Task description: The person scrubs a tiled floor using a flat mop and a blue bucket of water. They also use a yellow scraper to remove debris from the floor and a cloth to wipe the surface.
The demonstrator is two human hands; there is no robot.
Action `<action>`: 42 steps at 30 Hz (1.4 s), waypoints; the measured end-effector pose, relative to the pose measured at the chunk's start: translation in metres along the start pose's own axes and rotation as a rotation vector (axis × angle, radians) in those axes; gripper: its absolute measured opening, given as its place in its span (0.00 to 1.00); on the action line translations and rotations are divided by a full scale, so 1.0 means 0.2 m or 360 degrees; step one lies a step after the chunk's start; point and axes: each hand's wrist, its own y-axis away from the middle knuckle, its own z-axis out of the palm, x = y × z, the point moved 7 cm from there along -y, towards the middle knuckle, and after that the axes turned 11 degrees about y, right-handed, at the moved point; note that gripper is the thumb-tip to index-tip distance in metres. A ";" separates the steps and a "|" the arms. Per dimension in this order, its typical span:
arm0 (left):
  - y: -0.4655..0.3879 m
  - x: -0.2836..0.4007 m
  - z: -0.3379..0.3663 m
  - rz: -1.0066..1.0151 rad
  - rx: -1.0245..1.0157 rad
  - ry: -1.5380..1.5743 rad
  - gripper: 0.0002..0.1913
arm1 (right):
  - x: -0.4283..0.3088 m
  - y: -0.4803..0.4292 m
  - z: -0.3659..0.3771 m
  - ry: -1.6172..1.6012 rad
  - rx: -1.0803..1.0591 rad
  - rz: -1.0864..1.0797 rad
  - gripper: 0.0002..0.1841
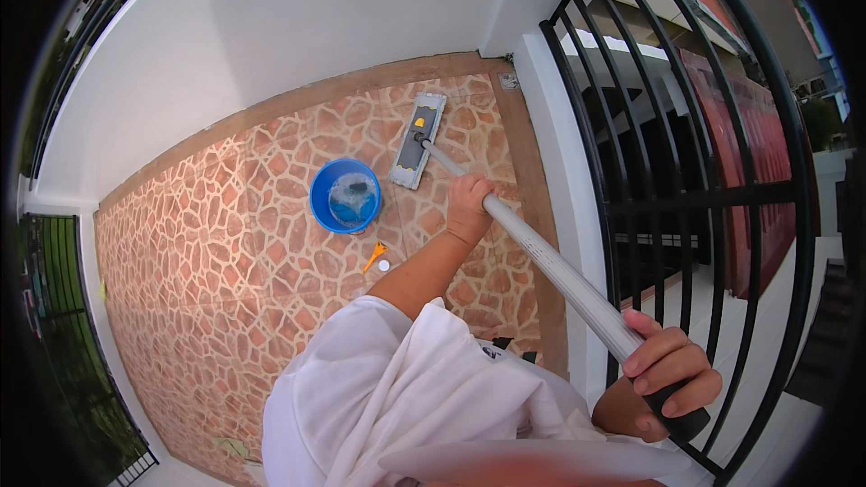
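Observation:
My left hand (pixel 469 204) is wrapped around the lower part of a grey metal mop pole (pixel 555 257). My right hand (pixel 671 373) grips the pole's upper end, by its black end grip (pixel 683 416). A flat mop head (pixel 414 141) with a grey plate, yellow clips and a pale fringed pad lies on the stone-patterned tile floor (pixel 270 243). To its left stands a blue plastic bucket (pixel 318 206) holding foamy water and a submerged blue item, perhaps a cloth. Below the bucket are a small orange hand tool (pixel 375 256), possibly a scraper, and a white round cap (pixel 383 265).
White walls (pixel 325 7) edge the floor beyond the mop. Along the right runs a black metal railing (pixel 676 203), close to the pole's upper end. A floor drain (pixel 509 81) sits in the far corner. A pale cloth (pixel 231 447) lies at the lower left.

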 end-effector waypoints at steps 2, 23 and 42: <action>0.05 -0.09 -0.05 -0.0071 0.0133 -0.0188 0.11 | 0.12 -0.05 0.08 0.0034 -0.0195 0.0102 0.12; 0.13 -0.42 0.91 -0.0270 -0.1145 0.0215 0.10 | 0.41 0.45 -0.21 0.0740 0.0339 0.0149 0.11; 1.19 1.40 1.10 -0.0092 -0.2253 0.0538 0.11 | -0.97 1.42 -0.68 0.1106 0.1023 -0.0132 0.12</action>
